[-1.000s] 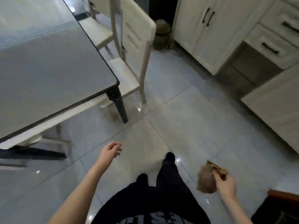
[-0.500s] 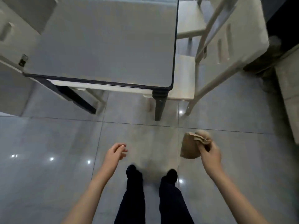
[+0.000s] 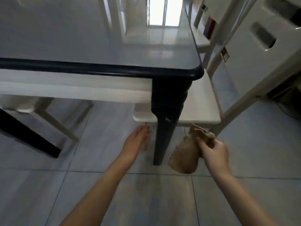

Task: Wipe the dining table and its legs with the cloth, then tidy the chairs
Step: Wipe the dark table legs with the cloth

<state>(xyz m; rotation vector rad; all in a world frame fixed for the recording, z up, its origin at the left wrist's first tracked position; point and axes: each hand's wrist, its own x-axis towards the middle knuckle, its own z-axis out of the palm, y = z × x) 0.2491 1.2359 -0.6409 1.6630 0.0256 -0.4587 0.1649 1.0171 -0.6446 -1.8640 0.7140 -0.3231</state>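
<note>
The dining table has a glossy grey top with a dark rim and fills the upper left. Its near right leg, dark and tapered, stands on the tiles straight ahead of me. My right hand grips a crumpled brown cloth, which hangs just right of that leg, low down. My left hand reaches out just left of the leg with fingers straight, holding nothing. A white chair is tucked beside the table's right corner, its seat behind the leg.
Another dark table leg slants at the left, with a white chair leg beside it. The white chair's backrest rises at upper right. Grey floor tiles spread below my arms.
I have come much closer and lower to the table's corner leg. Both hands moved forward to either side of the leg; the cloth stays in my right hand.
</note>
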